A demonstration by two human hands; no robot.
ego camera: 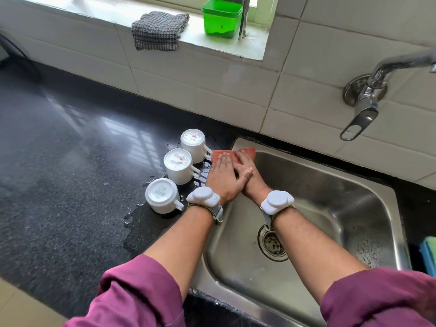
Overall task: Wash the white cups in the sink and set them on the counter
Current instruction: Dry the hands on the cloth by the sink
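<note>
Head view: wet black speckled stone table (59, 161), three white ceramic cups (178, 165) upturned in a row just beside steel sink (330, 197); left hand (221, 178) and right hand (247, 172) flat, fingers straight, pressing reddish cloth (247, 152) at sink corner; chrome tap (363, 97), white-tiled wall (212, 86).

The far cup (193, 138) and middle cup (178, 160) bear small red marks on their bases, the near cup (160, 191) a green one; all unreadable
</note>
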